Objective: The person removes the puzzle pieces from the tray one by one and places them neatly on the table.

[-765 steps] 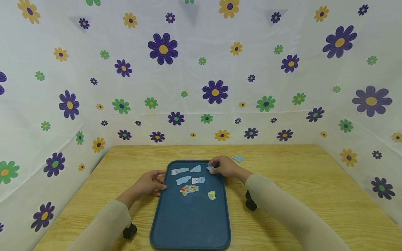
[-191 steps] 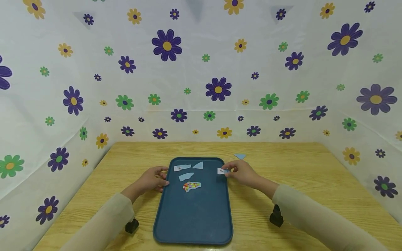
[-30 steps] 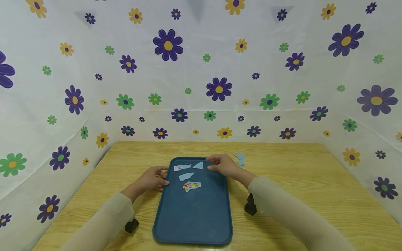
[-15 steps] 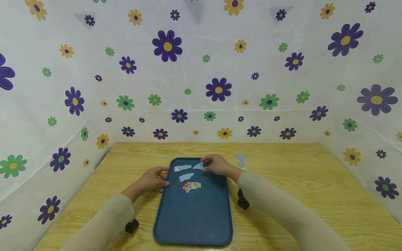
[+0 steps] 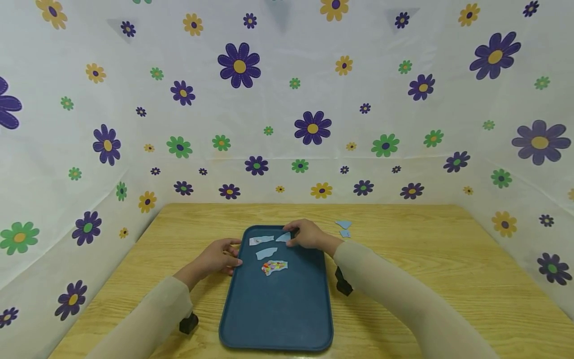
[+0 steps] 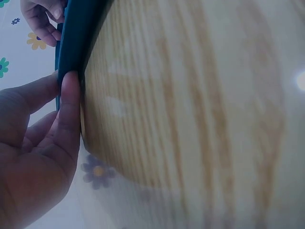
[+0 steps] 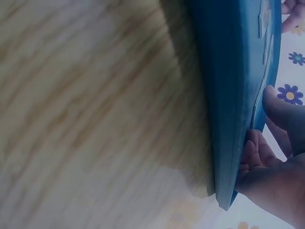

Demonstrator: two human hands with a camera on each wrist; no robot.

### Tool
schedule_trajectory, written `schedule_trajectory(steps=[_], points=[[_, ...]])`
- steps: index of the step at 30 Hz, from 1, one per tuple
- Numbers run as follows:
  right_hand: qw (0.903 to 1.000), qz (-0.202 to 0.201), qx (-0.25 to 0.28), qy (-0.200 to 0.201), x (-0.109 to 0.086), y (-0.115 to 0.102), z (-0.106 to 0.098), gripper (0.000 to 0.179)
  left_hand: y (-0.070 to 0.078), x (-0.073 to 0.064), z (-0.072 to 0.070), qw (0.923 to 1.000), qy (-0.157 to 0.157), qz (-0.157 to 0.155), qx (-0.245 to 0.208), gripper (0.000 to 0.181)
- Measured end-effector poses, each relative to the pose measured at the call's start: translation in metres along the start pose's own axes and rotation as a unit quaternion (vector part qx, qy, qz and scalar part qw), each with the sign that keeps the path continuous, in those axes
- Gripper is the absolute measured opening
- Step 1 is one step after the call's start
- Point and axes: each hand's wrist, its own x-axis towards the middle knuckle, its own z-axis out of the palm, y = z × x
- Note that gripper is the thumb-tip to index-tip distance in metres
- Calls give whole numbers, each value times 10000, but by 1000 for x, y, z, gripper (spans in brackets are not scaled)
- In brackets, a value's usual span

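Note:
In the head view, my left hand [image 5: 214, 258] grips the left rim of the dark blue tray [image 5: 275, 314]. The left wrist view shows its thumb and fingers [image 6: 70, 93] on either side of that rim. My right hand [image 5: 309, 234] is at the tray's far right, thumb and fingertips at two edges of a light blue triangular puzzle piece [image 5: 282, 238], seemingly pinching it. That piece still lies flat on the tray. Left of it is a white-and-blue piece [image 5: 261, 240]; nearer are a plain blue piece [image 5: 266, 253] and a multicoloured patchwork piece [image 5: 274, 267].
On the wooden table [image 5: 403, 259], right of the tray's far end, lie two blue pieces [image 5: 344, 224], one behind the other. Floral cloth [image 5: 278, 99] encloses the table at the back and sides. A black wrist camera [image 5: 344, 281] hangs under the right sleeve.
Earlier, my right hand carried a white-and-blue piece off the tray's right side. Over the last second it has moved left to the triangular piece. The left hand has stayed on the rim.

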Motion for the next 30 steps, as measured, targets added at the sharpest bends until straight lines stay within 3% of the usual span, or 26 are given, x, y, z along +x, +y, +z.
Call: schedule_trajectory(steps=[16,30], points=[[9972,-272,-702,-32,-1,-7,2,39,-3,1,-1,9998,-87,82,-147,61],[9965,-284,-771,-133,-2,-9,2,30,0,-2,-1,9997,-140,137,-168,61]])
